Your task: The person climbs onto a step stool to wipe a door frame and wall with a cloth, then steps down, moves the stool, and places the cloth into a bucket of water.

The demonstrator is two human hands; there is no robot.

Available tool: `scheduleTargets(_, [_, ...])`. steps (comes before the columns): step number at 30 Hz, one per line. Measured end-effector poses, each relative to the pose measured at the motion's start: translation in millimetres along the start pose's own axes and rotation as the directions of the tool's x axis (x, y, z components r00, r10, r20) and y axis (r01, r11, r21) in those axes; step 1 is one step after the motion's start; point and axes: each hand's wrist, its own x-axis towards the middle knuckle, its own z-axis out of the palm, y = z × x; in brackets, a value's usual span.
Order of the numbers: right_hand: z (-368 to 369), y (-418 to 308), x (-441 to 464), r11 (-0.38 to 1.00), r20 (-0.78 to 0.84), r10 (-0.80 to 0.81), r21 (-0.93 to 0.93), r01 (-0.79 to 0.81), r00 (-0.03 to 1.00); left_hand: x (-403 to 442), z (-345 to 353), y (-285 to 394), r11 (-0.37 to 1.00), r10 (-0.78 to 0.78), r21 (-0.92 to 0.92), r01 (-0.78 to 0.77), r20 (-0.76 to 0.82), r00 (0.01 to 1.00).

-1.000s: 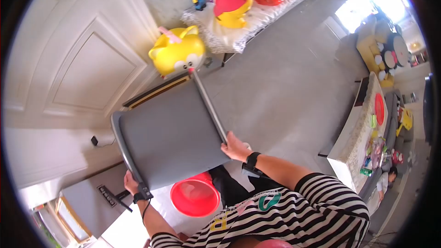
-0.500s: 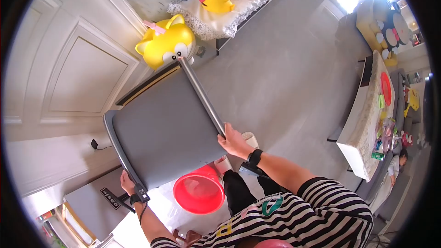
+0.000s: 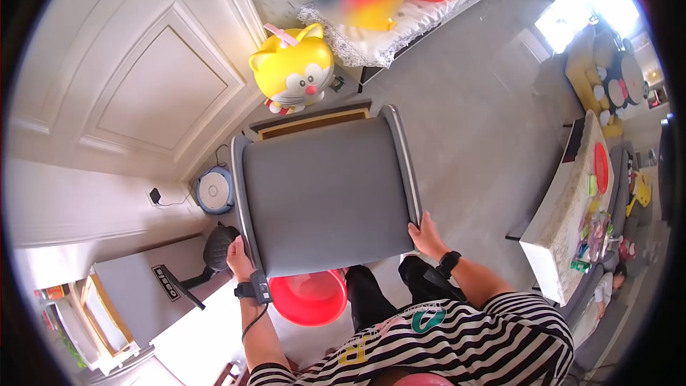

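A large grey padded panel with raised, metal-edged sides [image 3: 325, 196], which looks like a piece of furniture, is in front of my body. My left hand [image 3: 240, 258] is closed round its near left edge. On the near right edge, my right hand [image 3: 427, 236] grips the side rail. Just below the panel's near side stands a red bucket [image 3: 309, 299], partly covered by it. Beyond the far edge lies a dark strip with a wooden-coloured band [image 3: 312, 123]. What supports the panel underneath is hidden.
A yellow cat figure [image 3: 293, 68] stands beyond the panel by the white door [image 3: 161, 89]. A round robot vacuum [image 3: 214, 190] sits at the left wall. A lace-covered table [image 3: 371, 43] is ahead, another table [image 3: 564, 214] at right. A person [image 3: 606, 287] is at far right.
The panel has turned clockwise and moved right, with both hands still on its sides. The robot vacuum and a dark rounded object at left have come into view.
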Motion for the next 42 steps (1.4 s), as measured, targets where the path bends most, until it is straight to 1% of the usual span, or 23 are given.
scheduleTargets(7, [-38,43,3,0.999,-0.128,0.005,0.037,0.000,0.992,-49,56,-1,1.000,-0.008,0.015,0.007,0.019,1.000])
scheduleTargets(9, [-49,55,6,0.999,-0.174,0.027,0.035,-0.021,0.984,-56,71,-5,0.997,-0.038,-0.066,0.042,0.060,0.998])
scheduleTargets(13, [-80,68,9,0.996,-0.242,0.037,0.086,-0.016,0.970,-75,106,-5,0.998,-0.064,-0.016,0.066,0.109,0.992])
scheduleTargets(15, [-96,88,17,0.999,-0.279,0.026,0.051,-0.013,0.960,-85,129,-9,0.998,-0.064,-0.017,0.067,0.114,0.991])
scheduleTargets(17, [-112,109,27,0.993,-0.297,0.087,-0.054,-0.108,0.951,-112,157,13,0.985,0.058,0.148,-0.086,0.180,0.982])
scheduleTargets(18, [-121,119,31,0.987,-0.297,0.108,-0.084,-0.139,0.949,-118,167,10,0.995,-0.020,0.103,-0.003,0.221,0.975])
scheduleTargets(19, [-125,139,37,0.987,-0.409,-0.016,-0.150,-0.050,0.912,-123,176,6,0.995,-0.092,0.056,0.080,0.256,0.962])
scheduleTargets(20, [-146,129,35,0.983,-0.324,0.091,-0.124,-0.138,0.942,-131,187,5,0.990,-0.098,0.128,0.065,0.274,0.957])
scheduleTargets(21, [-157,133,38,0.972,-0.359,0.120,-0.146,-0.182,0.926,-140,199,4,0.978,-0.111,0.201,0.053,0.289,0.951])
scheduleTargets(24, [-186,211,64,0.890,-0.445,-0.051,-0.426,-0.161,0.894,-175,235,12,0.975,-0.195,0.176,0.139,0.363,0.911])
scheduleTargets(25, [-202,222,70,0.917,-0.436,-0.012,-0.365,-0.165,0.900,-188,246,20,0.966,-0.227,0.211,0.148,0.418,0.880])
scheduleTargets(26, [-222,209,71,0.902,-0.404,0.128,-0.333,-0.275,0.906,-193,260,-4,0.979,-0.196,0.149,0.142,0.456,0.868])
scheduleTargets(27, [-238,219,78,0.929,-0.407,0.092,-0.294,-0.226,0.909,-200,274,-28,0.987,-0.159,0.084,0.135,0.498,0.852])
scheduleTargets(28, [-252,252,95,0.884,-0.467,0.076,-0.377,-0.276,0.881,-214,288,-25,0.985,-0.169,0.106,0.133,0.527,0.833])
scheduleTargets(29, [-272,261,107,0.908,-0.421,0.148,-0.301,-0.291,0.895,-227,302,-22,0.983,-0.181,0.130,0.131,0.558,0.810])
scheduleTargets(31, [-316,314,139,0.877,-0.393,0.059,-0.419,-0.235,0.918,-252,333,-40,0.985,-0.150,0.161,0.066,0.598,0.787])
scheduleTargets(34, [-348,271,143,0.800,-0.490,0.011,-0.519,-0.302,0.872,-298,380,-43,0.989,-0.071,0.145,-0.023,0.616,0.785])
scheduleTargets(36, [-347,247,139,0.813,-0.485,-0.275,-0.578,-0.069,0.830,-329,414,-54,0.990,-0.124,0.134,0.050,0.632,0.765])
scheduleTargets(37, [-341,223,131,0.867,-0.463,-0.275,-0.498,0.010,0.842,-345,430,-57,0.986,-0.168,0.128,0.111,0.650,0.741])
scheduleTargets(38, [-332,199,122,0.909,-0.451,-0.277,-0.409,0.079,0.849,-357,445,-67,0.996,-0.082,0.091,0.027,0.687,0.722])
scheduleTargets(39, [-317,186,115,0.903,-0.423,-0.377,-0.368,0.224,0.824,-368,461,-77,0.996,-0.085,0.081,0.038,0.726,0.682])
scheduleTargets(41, [-300,139,93,0.861,-0.292,-0.420,-0.428,0.275,0.859,-386,486,-94,0.993,-0.116,0.108,0.043,0.885,0.451])
scheduleTargets(42, [-294,121,85,0.861,-0.251,-0.391,-0.440,0.255,0.886,-388,491,-96,0.989,0.010,0.045,-0.140,0.931,0.364])
